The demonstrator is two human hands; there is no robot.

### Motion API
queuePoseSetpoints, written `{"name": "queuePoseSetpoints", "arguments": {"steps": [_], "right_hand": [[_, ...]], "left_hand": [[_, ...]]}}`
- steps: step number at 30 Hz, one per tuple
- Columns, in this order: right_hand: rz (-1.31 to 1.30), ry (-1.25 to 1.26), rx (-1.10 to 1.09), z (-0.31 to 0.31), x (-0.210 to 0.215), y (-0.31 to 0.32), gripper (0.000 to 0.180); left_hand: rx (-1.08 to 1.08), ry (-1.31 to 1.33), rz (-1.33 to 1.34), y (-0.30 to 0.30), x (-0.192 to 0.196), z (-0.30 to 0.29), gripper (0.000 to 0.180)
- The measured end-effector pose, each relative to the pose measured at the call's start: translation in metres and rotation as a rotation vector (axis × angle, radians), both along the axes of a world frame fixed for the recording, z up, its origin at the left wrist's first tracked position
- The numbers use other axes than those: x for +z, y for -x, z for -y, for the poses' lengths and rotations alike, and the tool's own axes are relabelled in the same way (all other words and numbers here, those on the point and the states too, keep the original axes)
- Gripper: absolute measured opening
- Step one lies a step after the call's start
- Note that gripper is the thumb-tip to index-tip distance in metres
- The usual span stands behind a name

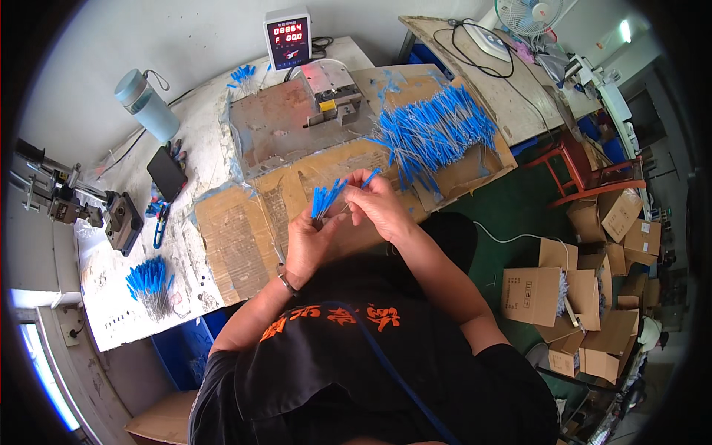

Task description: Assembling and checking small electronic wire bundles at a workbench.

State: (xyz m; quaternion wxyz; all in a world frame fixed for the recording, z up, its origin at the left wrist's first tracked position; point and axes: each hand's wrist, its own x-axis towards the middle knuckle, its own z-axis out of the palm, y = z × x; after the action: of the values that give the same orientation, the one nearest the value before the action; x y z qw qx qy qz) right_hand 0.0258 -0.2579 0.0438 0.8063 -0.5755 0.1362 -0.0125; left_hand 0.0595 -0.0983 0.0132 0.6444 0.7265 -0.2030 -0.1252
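Observation:
My left hand (305, 239) is closed round a small bunch of blue-tipped thin wires (323, 200), tips pointing up and away from me. Close against it, my right hand (383, 208) is pinched on a single blue-tipped wire (371, 176), whose blue end sticks out past the fingers. Both hands are above the near edge of the cardboard-covered bench (297, 185). Beyond them to the right lies a large heap of the same blue-tipped wires (437, 133). A small metal bench machine (330, 87) with a yellow part stands past the hands on a metal plate.
Behind the machine is a display box (288, 41) with red digits. To the left are a light blue bottle (147, 107), a dark phone (167, 174), blue-handled pliers (160, 225), a hand press (119, 215) and another wire bundle (150, 288). Cardboard boxes (534, 295) and a red chair (586, 174) stand right.

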Motion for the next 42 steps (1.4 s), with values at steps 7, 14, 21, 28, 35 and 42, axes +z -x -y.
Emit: {"name": "queuePoseSetpoints", "arguments": {"steps": [7,14,21,28,35,42], "right_hand": [[-0.028,-0.101,-0.055,-0.004,0.012,-0.015,0.012],[-0.042,-0.117,-0.134,0.007,-0.001,-0.044,0.016],[-0.031,0.23,-0.232,0.005,-0.011,-0.065,0.013],[0.078,0.525,-0.213,0.016,-0.043,-0.053,0.009],[0.257,0.636,-0.247,0.014,-0.05,-0.054,0.007],[0.267,0.71,-0.257,0.016,-0.053,-0.056,0.007]], "left_hand": [[0.088,-0.153,0.215,-0.029,0.006,-0.005,0.016],[0.09,-0.241,0.25,-0.058,0.016,0.003,0.016],[0.198,-0.345,0.531,-0.1,0.01,0.006,0.012],[0.235,-0.521,0.445,-0.132,0.014,0.014,0.018],[0.198,-0.663,0.349,-0.149,0.005,0.026,0.023],[0.02,-0.623,0.119,-0.174,0.009,0.033,0.03]]}}
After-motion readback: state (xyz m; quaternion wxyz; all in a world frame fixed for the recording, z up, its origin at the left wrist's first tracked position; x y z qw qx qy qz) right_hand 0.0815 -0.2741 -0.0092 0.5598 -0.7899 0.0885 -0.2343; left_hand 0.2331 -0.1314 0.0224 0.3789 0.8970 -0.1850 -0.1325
